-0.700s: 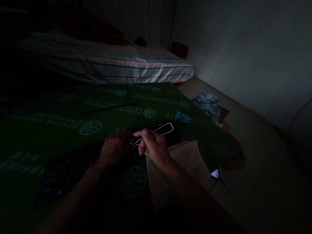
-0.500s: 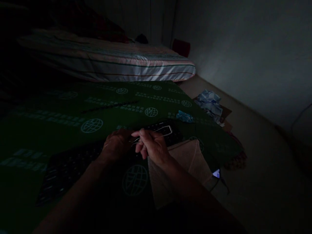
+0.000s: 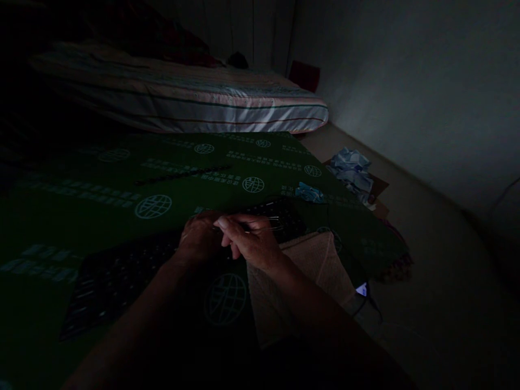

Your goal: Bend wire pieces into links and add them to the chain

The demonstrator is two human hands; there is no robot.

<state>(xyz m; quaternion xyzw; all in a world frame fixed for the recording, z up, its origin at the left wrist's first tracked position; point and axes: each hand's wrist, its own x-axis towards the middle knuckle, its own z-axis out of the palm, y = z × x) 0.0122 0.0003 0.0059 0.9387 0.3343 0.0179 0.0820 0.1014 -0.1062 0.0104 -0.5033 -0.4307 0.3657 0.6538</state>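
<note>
A long black keyboard (image 3: 117,281) lies slantwise on a green printed cover (image 3: 73,216). Over its middle, my right hand (image 3: 252,241) is closed on a thin metal wire keycap puller (image 3: 275,223); the looped wire end sticks out to the right, and the prongs are mostly hidden by my fingers. My left hand (image 3: 199,233) rests on the keyboard right beside it, fingers bent and close together. Its fingertips are partly hidden behind my right hand, so what they hold cannot be made out. Under my right forearm lies a folded pinkish-brown cloth (image 3: 309,260).
A crumpled blue wrapper (image 3: 309,192) lies beyond the keyboard's right end. A thin dark twisted strip (image 3: 182,174) lies farther back. A striped bed (image 3: 244,111) stands behind, and crumpled bluish cloth or paper (image 3: 351,168) sits off the right edge. The room is very dim.
My left hand has shifted slightly right, closer to my right hand. The wire keycap puller has turned in my right hand, and its loop now looks narrower.
</note>
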